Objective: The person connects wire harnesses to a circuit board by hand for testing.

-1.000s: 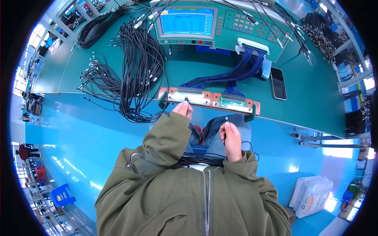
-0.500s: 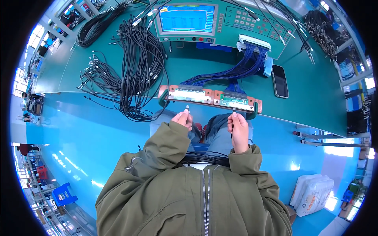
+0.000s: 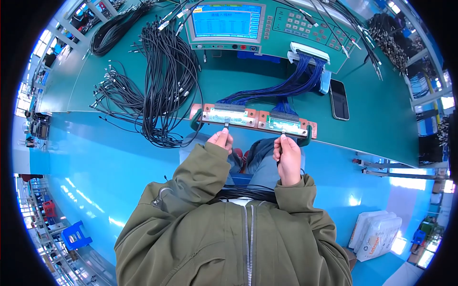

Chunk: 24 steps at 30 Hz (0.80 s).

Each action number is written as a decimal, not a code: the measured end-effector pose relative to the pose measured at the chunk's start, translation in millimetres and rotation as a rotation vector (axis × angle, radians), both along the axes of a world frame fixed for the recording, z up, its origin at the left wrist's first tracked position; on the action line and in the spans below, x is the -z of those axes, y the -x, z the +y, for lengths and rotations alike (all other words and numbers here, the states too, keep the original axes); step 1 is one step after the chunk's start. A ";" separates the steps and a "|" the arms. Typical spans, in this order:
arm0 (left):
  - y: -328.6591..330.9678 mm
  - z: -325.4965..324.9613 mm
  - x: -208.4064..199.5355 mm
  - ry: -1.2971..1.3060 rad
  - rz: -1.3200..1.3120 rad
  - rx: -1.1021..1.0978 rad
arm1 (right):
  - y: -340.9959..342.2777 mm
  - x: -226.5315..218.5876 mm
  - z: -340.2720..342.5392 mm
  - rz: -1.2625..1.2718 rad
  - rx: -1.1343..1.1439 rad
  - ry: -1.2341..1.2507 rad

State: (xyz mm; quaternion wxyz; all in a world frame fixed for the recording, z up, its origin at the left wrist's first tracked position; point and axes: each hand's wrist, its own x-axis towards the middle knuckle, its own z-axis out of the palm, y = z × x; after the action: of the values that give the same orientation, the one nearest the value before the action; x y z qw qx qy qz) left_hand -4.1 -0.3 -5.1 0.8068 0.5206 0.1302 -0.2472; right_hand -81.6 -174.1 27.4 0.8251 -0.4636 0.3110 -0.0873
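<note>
The left hand [image 3: 223, 139], its forearm slanting inward, pinches the left plug [image 3: 226, 126] between thumb and fingertips at the near edge of the fixture's [image 3: 257, 119] left half. The right hand [image 3: 288, 157], more upright, pinches the right plug [image 3: 284, 133] near its right half. Both plugs point away from the person, long axes across the fixture's length; I cannot tell whether either is seated.

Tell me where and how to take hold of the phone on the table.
Grip the phone by its long edges, toward the end nearest the person, probably best from above and the near side. It lies flat, screen up, so its long edges suit a pinch, and the light-blue block sits close to its far left corner.
</note>
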 end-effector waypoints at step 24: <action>3.9 230.2 21.3 -0.436 -0.261 0.204 | 140.5 -14.8 -138.9 0.102 0.503 0.972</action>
State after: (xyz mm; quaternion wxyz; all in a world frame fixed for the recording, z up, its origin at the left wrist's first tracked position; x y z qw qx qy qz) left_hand -7.9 229.9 -26.4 0.6565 0.7200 0.0221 -0.2239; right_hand -222.1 -313.1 42.2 0.4536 -0.7061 0.3759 -0.3929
